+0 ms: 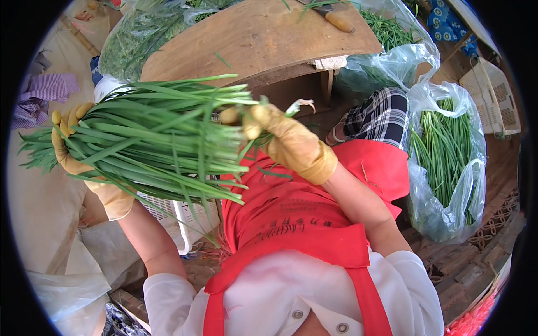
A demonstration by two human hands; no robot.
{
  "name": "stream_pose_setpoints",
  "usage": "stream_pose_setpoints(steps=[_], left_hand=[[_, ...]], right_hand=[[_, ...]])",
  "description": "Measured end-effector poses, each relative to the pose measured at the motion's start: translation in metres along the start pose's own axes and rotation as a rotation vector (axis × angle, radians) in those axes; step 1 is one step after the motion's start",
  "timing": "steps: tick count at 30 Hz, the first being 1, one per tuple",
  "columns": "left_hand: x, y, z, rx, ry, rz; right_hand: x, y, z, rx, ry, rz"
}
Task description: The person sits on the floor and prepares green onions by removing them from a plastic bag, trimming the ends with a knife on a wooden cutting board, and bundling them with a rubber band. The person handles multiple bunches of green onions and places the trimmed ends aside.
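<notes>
A large bunch of green garlic chives lies across my left hand, which wears a yellow rubber glove and grips it near the leafy end. The pale cut ends point right. At those ends is my right hand, gloved alike, with its fingers bent around some loose leaves; a withered whitish stalk sticks out beside it. Exactly what its fingertips pinch is blurred. Beyond the hands stands a wooden board table with a wooden-handled knife at its far right edge.
Plastic bags of greens stand at the right, back right and back left. A white plastic basket sits under the left forearm. Another pale basket is at the far right, on the brick floor.
</notes>
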State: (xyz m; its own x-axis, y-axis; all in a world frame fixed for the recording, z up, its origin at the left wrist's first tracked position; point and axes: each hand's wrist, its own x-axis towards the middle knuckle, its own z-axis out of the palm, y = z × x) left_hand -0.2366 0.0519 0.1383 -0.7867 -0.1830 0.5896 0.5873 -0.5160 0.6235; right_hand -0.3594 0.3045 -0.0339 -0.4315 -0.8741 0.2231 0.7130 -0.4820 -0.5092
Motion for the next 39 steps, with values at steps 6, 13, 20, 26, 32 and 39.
stream_pose_setpoints(steps=[6, 13, 20, 26, 32, 39], left_hand=[[-0.002, -0.008, 0.016, 0.638, 0.626, 0.313], [-0.009, 0.041, -0.022, 0.049, 0.231, -0.097], [-0.009, 0.032, -0.022, 0.122, 0.304, -0.002], [-0.007, 0.032, -0.021, 0.173, 0.364, -0.022], [-0.002, 0.057, -0.012, -0.146, 0.224, -0.359], [0.009, 0.042, 0.006, -0.235, 0.235, -0.445]], right_hand=[[-0.027, 0.004, -0.11, 0.932, 0.237, -0.011], [-0.03, 0.028, -0.098, 0.326, 0.335, 0.188], [-0.011, 0.031, -0.037, -0.587, 0.045, 0.384], [-0.001, 0.075, -0.017, -0.472, -0.005, 0.696], [-0.013, 0.078, -0.14, 0.018, 0.508, 0.343], [0.037, 0.038, -0.037, -0.009, 0.321, 0.303]])
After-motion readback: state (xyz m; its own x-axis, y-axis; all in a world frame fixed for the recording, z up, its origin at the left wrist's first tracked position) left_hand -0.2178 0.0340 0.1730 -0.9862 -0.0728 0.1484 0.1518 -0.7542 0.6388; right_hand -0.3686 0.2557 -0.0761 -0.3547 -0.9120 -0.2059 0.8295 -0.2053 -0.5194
